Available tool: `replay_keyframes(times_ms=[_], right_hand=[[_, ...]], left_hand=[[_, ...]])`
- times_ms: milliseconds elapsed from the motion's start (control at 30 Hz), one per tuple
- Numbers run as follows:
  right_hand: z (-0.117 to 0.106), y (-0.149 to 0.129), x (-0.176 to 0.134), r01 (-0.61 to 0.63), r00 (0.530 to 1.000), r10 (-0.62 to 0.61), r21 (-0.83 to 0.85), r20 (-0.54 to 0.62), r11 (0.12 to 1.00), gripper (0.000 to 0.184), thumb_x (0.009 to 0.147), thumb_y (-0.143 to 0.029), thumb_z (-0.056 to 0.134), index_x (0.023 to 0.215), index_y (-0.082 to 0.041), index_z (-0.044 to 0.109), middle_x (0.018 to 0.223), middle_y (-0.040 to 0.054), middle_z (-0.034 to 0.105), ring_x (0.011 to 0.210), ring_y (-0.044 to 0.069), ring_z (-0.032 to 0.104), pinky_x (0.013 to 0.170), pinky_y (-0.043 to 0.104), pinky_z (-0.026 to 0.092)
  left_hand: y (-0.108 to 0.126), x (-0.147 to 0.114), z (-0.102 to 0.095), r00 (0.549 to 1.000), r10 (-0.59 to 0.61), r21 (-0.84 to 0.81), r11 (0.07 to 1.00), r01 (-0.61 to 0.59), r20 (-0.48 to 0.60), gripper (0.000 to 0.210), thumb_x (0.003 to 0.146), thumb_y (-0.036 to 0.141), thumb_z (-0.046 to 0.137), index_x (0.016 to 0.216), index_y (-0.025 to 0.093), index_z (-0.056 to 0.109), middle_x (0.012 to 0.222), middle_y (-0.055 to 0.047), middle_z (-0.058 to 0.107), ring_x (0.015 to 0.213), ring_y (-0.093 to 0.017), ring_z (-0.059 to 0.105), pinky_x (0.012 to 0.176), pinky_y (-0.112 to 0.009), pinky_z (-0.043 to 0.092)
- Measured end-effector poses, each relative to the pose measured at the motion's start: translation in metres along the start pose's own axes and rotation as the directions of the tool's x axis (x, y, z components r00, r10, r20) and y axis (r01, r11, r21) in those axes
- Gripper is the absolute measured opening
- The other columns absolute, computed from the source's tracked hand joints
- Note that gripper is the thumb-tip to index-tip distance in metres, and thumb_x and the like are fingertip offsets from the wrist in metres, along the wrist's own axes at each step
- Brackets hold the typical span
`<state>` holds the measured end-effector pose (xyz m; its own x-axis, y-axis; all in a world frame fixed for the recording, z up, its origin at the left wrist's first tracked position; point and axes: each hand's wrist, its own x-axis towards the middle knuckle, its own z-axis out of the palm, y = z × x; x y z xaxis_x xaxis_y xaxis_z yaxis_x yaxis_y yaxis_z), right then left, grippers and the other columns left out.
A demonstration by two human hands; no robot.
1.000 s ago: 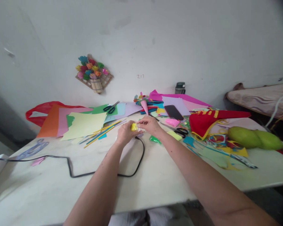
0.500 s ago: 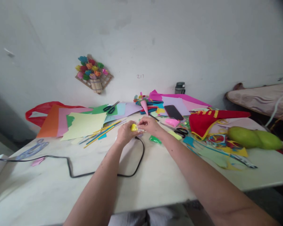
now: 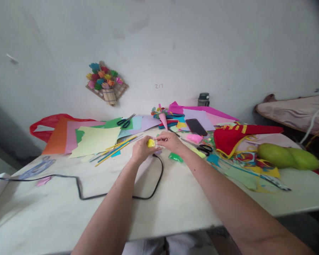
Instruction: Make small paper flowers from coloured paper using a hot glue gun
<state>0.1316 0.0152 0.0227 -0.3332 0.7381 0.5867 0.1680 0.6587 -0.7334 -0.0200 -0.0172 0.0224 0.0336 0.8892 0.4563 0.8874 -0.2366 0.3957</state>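
Between my two hands is a small clear plastic packet of yellow clay point(image 3: 150, 143), held just above the table. My left hand point(image 3: 141, 149) is closed round its left side. With bent fingers, my right hand point(image 3: 169, 141) pinches the clear right end of the wrapper; its fingertips are partly hidden. A green clay packet point(image 3: 175, 157) lies just below my right wrist, and a pink one point(image 3: 194, 138) lies farther right. The end of a black cable point(image 3: 159, 177) rests on the table under my hands.
Coloured paper sheets point(image 3: 95, 141), thin strips point(image 3: 113, 153) and scissors point(image 3: 126, 122) lie to the left. At right are a phone point(image 3: 196, 126), black-handled scissors point(image 3: 205, 149), a red cloth piece point(image 3: 225, 141) and green fruit point(image 3: 287, 156). A paper-flower cone point(image 3: 163, 119) stands behind.
My right fingers have shifted slightly at the wrapper's end, while my left hand keeps its hold on the packet. The whole view has moved a little.
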Motion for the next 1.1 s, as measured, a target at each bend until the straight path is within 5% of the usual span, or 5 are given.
replay_keyframes(times_ms=[400, 733, 1100], right_hand=[[0.0061, 0.0000, -0.0004, -0.015, 0.997, 0.001, -0.186, -0.073, 0.983, 0.007, 0.070, -0.019, 0.058, 0.069, -0.016, 0.063, 0.070, 0.0005, 0.057, 0.062, 0.010, 0.050, 0.060, 0.024, 0.039], [0.0023, 0.0030, -0.0001, 0.036, 0.999, -0.036, 0.006, 0.020, 0.999, 0.017, 0.070, -0.015, 0.056, 0.081, -0.016, 0.068, 0.077, 0.0029, 0.059, 0.068, 0.011, 0.053, 0.060, 0.023, 0.040], [0.0034, -0.0015, -0.0028, 0.055, 0.995, -0.074, -0.258, -0.064, 0.964, 0.017, 0.064, -0.011, 0.058, 0.074, -0.020, 0.068, 0.075, 0.0003, 0.058, 0.060, 0.009, 0.047, 0.055, 0.022, 0.035]], left_hand=[[0.0013, -0.0001, 0.0017, 1.000, -0.022, 0.011, 1.000, 0.022, 0.022, 0.051, 0.060, 0.054, 0.059, 0.100, 0.021, 0.057, 0.078, -0.002, 0.061, 0.072, -0.018, 0.054, 0.060, -0.025, 0.036], [0.0017, 0.0003, -0.0005, 0.999, -0.050, 0.025, 0.998, 0.049, 0.006, 0.047, 0.062, 0.052, 0.059, 0.097, 0.021, 0.057, 0.077, -0.002, 0.061, 0.071, -0.017, 0.054, 0.059, -0.025, 0.035], [-0.0008, 0.0002, 0.0015, 0.999, -0.045, 0.041, 0.998, 0.046, -0.018, 0.045, 0.061, 0.052, 0.059, 0.094, 0.022, 0.058, 0.077, -0.002, 0.063, 0.072, -0.018, 0.055, 0.058, -0.025, 0.034]])
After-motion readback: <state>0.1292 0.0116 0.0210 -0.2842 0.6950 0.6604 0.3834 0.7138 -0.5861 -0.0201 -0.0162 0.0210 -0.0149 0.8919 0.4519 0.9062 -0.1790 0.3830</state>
